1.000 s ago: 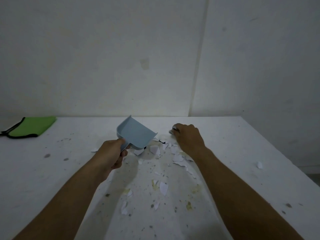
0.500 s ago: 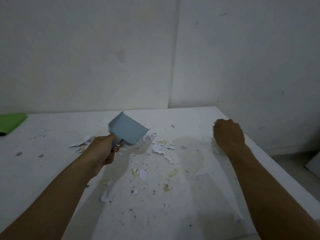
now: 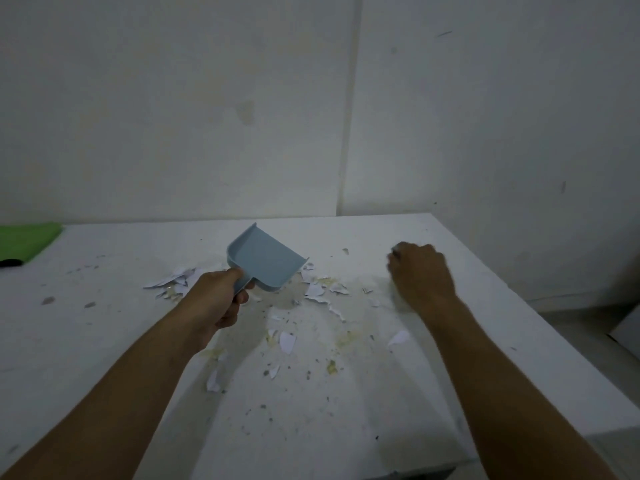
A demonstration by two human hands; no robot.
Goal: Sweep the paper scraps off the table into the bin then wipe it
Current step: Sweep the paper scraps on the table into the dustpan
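The left hand (image 3: 217, 299) has its fingers (image 3: 239, 274) wrapped tight round the handle of a pale blue dustpan (image 3: 266, 262), held tilted over the middle of the white bench (image 3: 104, 341) with its open mouth towards the far edge; the right hand (image 3: 420, 275) rests as a curled fist near the far right corner, and whether it grips anything cannot be told. Torn paper scraps (image 3: 320, 291) lie scattered about the bench's middle, just beside and under the dustpan; a green cloth (image 3: 26, 239) lies at the far left edge.
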